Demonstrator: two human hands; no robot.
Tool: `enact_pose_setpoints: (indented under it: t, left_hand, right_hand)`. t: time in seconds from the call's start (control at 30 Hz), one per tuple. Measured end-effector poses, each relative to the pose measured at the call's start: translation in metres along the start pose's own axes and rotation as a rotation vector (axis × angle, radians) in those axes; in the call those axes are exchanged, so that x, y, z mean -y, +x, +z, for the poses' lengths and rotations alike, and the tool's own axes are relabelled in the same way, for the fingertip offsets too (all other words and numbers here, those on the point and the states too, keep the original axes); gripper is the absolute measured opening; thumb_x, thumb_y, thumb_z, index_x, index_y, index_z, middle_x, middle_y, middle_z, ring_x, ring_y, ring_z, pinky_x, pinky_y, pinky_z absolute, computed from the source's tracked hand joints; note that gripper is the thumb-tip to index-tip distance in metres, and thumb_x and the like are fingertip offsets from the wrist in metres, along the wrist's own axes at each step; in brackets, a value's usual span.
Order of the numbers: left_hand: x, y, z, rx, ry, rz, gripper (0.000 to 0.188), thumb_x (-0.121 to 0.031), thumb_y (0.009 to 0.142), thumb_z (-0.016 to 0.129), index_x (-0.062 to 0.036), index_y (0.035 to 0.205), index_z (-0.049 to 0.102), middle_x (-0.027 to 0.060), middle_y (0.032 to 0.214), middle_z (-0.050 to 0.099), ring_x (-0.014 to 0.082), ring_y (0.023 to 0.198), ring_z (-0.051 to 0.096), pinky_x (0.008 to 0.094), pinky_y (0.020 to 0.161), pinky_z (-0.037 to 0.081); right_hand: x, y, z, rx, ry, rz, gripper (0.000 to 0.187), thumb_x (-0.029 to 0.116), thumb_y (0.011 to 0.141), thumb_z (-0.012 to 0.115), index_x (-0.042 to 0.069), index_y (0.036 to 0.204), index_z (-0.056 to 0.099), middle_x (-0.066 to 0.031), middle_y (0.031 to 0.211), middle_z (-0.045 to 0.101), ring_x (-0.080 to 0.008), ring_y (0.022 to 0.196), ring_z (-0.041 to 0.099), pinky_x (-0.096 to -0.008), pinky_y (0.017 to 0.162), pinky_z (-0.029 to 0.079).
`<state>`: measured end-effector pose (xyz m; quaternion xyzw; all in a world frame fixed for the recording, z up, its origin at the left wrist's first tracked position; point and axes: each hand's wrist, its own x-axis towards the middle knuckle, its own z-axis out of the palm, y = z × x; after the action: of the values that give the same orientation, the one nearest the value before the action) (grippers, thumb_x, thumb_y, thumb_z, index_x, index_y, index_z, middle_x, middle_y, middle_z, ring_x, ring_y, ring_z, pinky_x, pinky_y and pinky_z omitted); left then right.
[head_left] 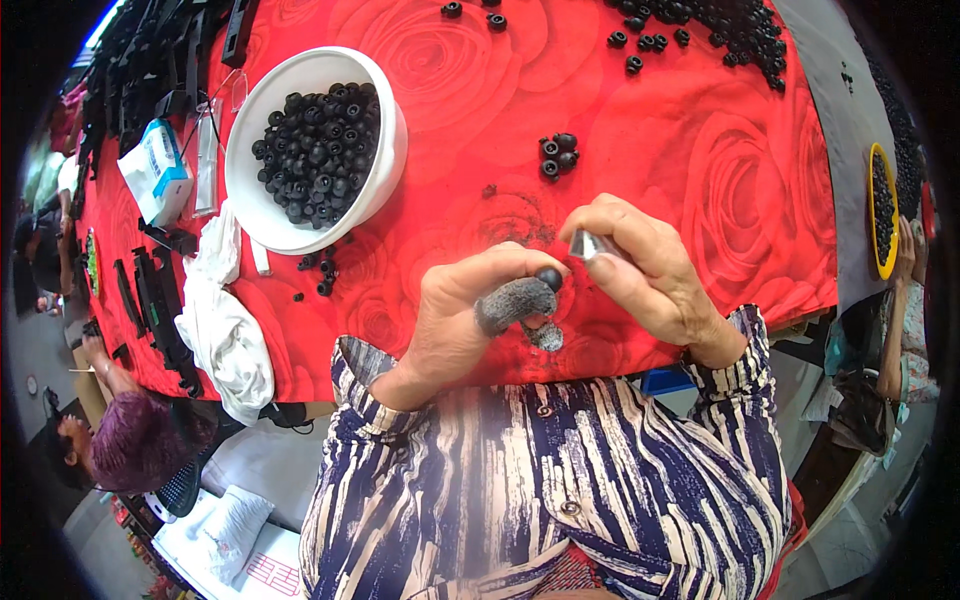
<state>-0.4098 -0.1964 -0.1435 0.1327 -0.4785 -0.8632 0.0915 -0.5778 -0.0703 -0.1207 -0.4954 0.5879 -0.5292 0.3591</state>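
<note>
My left hand (445, 315) pinches a small black round part (549, 278) between thumb and fingers. Grey fabric finger sleeves (512, 304) cover some of its fingertips. Close beside it, my right hand (645, 265) is closed on a small shiny metal blade (590, 244); the rest of that tool is hidden in the fingers. The blade is a little apart from the part. Dark crumbs (530, 225) lie on the red cloth beyond my hands. Further off sits a small group of black round parts (567, 160), some with hollow centres.
A white bowl (396, 150) full of black parts stands at left. Beside it are a white cloth (228, 345), a blue-and-white box (158, 175) and long black pieces (160, 310). Many loose black parts (750, 35) lie far right. Other people sit at both sides, one near a yellow-rimmed tray (873, 210).
</note>
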Motion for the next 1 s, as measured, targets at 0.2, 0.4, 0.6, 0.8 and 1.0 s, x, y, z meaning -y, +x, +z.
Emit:
enact_pose_setpoints:
  t: [0.2,0.4,0.6,0.8,1.0]
  left_hand:
    - [0.001,0.001,0.000,-0.015,0.057,0.054,0.022,0.000,0.086,0.058,0.0026,0.108,0.061,0.0058,0.092,0.061,0.0105,0.080,0.059,0.0224,0.067,0.051]
    - [0.004,0.002,0.000,-0.047,0.041,0.032,0.024,0.002,0.085,0.057,0.0029,0.109,0.061,0.0059,0.092,0.061,0.0104,0.079,0.059,0.0221,0.066,0.051]
    - [0.003,0.002,0.002,-0.057,0.048,0.010,0.023,0.001,0.086,0.057,0.0030,0.109,0.061,0.0053,0.091,0.062,0.0098,0.077,0.059,0.0217,0.065,0.051]
    - [0.005,0.002,0.000,-0.064,0.044,-0.017,0.024,0.000,0.086,0.057,0.0023,0.110,0.061,0.0052,0.091,0.061,0.0105,0.079,0.059,0.0223,0.066,0.052]
    - [0.007,0.001,-0.001,-0.063,0.017,-0.036,0.024,-0.002,0.087,0.058,0.0015,0.110,0.061,0.0053,0.092,0.062,0.0109,0.081,0.059,0.0225,0.067,0.052]
  right_hand:
    - [0.000,0.002,0.004,-0.048,-0.143,-0.087,0.017,0.006,0.082,0.060,-0.001,0.097,0.057,-0.0123,0.075,0.054,-0.0267,0.062,0.055,-0.0341,0.054,0.042]
    - [-0.005,0.000,0.004,-0.016,-0.210,-0.086,0.021,0.007,0.083,0.059,-0.002,0.102,0.057,-0.0071,0.070,0.046,-0.0172,0.057,0.043,-0.0302,0.052,0.033]
    - [-0.008,-0.001,0.004,-0.024,-0.220,-0.119,0.021,0.007,0.083,0.060,-0.002,0.101,0.057,-0.0073,0.069,0.045,-0.0182,0.056,0.044,-0.0306,0.051,0.033]
    - [-0.012,-0.001,0.005,-0.029,-0.211,-0.143,0.020,0.006,0.082,0.059,-0.003,0.100,0.057,-0.0088,0.069,0.048,-0.0208,0.058,0.047,-0.0318,0.052,0.035]
    - [-0.009,0.000,0.002,0.001,-0.228,-0.090,0.018,0.006,0.081,0.059,-0.003,0.097,0.058,-0.0104,0.069,0.051,-0.0230,0.059,0.050,-0.0328,0.052,0.038]
